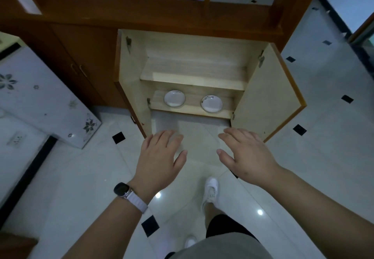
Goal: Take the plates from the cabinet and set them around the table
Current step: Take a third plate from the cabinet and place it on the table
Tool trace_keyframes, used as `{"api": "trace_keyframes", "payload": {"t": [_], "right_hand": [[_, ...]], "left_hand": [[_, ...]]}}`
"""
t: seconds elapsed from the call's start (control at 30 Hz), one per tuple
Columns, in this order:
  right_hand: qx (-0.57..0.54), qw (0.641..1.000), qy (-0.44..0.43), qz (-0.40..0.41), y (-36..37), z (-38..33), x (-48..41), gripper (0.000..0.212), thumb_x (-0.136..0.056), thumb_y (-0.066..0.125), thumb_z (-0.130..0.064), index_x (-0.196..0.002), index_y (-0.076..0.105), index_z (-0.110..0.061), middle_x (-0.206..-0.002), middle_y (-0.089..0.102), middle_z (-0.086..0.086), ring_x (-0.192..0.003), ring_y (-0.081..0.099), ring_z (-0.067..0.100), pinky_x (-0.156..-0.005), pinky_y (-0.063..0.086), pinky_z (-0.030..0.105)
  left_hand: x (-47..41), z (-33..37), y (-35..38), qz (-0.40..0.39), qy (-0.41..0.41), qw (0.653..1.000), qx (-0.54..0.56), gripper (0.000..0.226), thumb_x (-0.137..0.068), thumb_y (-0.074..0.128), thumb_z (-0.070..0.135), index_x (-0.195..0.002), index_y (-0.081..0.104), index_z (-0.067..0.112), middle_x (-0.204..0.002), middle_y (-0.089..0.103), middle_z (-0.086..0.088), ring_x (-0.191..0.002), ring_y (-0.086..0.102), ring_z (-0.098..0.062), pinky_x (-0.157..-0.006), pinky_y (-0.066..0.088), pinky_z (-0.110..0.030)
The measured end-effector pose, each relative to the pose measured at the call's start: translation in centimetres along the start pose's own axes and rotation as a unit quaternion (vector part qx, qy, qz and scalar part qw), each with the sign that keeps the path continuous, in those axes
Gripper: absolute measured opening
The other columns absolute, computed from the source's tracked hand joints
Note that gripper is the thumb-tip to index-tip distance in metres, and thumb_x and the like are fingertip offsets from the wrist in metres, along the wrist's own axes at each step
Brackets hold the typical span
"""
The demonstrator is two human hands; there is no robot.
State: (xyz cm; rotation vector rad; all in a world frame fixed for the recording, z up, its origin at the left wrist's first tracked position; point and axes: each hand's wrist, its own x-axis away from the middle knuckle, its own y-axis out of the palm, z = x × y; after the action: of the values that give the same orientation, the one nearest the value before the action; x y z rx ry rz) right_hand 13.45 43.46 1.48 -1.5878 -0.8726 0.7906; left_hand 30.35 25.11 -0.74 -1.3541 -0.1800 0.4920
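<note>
- A white shoe (pixel 210 190) is seen on the tiled floor (pixel 303 157), planted short of the cabinet; the stance is judged to allow a forward bend toward the low shelf.
- The left hand (pixel 159 157), with a watch (pixel 123 190) on the wrist, is held palm down above the floor. Its fingers (pixel 162 137) are spread loosely and nothing is held.
- The right hand (pixel 247 155) is held likewise, palm down, its fingers (pixel 232 135) splayed and empty. Both hands are well apart from the plates and are pointed toward the opening, which is judged to be a two-handed reach, one hand per plate.
- The cabinet (pixel 194 60) stands with both doors swung wide: the left door (pixel 131 97) and the right door (pixel 269 97) are folded outward, so access to the shelves is unobstructed.
- On the bottom shelf (pixel 192 109) two white plates are laid flat, side by side and apart: the left plate (pixel 174 98) and the right plate (pixel 211 103). Each is placed near the front edge, within easy reach.
- The upper shelf (pixel 192 72) shows bare wood.
- The task is judged to be at its first step; no plate has been lifted. The dining table is not identifiable in view.
</note>
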Motion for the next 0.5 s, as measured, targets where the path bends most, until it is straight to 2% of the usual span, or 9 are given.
{"api": "trace_keyframes", "payload": {"t": [0.33, 0.5], "right_hand": [[-0.053, 0.997, -0.032, -0.053, 2.6, 6.3, -15.3, 0.058, -0.088, 0.033, -0.053, -0.125, 0.059, -0.017, -0.128, 0.059, 0.003, -0.116, 0.052, 0.024, -0.096, 0.04, 0.042], [-0.069, 0.996, -0.046, -0.034, 2.3, 9.5, -21.3, 0.056, -0.089, 0.034, -0.052, -0.124, 0.059, -0.017, -0.128, 0.058, 0.003, -0.117, 0.051, 0.023, -0.097, 0.037, 0.04]], "left_hand": [[-12.7, -2.6, 2.6, -0.019, -0.063, 0.995, -0.068, 0.044, -0.09, 0.05, 0.045, -0.124, 0.061, 0.019, -0.124, 0.063, -0.006, -0.116, 0.055, -0.027, -0.1, 0.037, -0.044], [-19.7, -2.8, 3.4, -0.018, -0.072, 0.993, -0.091, 0.048, -0.089, 0.044, 0.048, -0.121, 0.062, 0.017, -0.124, 0.063, -0.008, -0.113, 0.057, -0.028, -0.097, 0.04, -0.044]]}}
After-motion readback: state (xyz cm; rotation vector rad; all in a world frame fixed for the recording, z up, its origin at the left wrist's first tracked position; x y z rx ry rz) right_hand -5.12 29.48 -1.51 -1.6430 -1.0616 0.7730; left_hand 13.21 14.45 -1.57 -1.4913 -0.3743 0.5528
